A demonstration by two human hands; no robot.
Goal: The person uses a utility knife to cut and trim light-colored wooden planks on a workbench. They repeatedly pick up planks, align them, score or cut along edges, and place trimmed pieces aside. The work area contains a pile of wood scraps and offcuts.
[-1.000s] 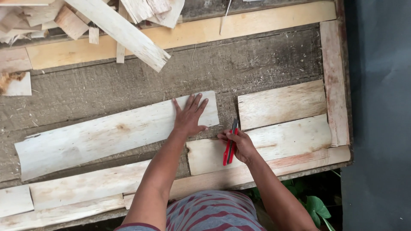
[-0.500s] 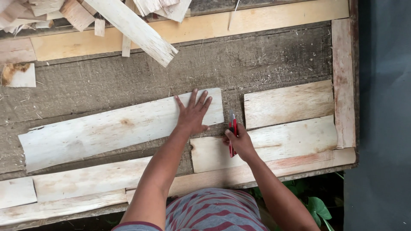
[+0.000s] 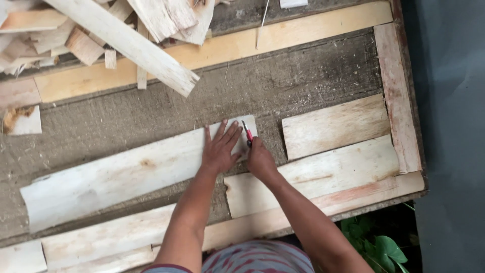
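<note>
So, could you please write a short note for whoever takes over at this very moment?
Left hand: flat, fingers spread, pressing down the right end of the long pale veneer strip.
Right hand: closed on a red-handled cutter, its tip at the strip's right end.
Nearby: two shorter veneer pieces to the right, offcut pile top left.
Done: strip laid out and held.
Left: no finished cut is visible at that end.

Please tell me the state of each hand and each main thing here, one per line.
Left hand: flat, fingers spread, pressing the long plank.
Right hand: closed around the red tool.
Red tool: held, tip at the plank's end.
Long plank: lying flat.
Wood scraps: piled loosely.
</note>
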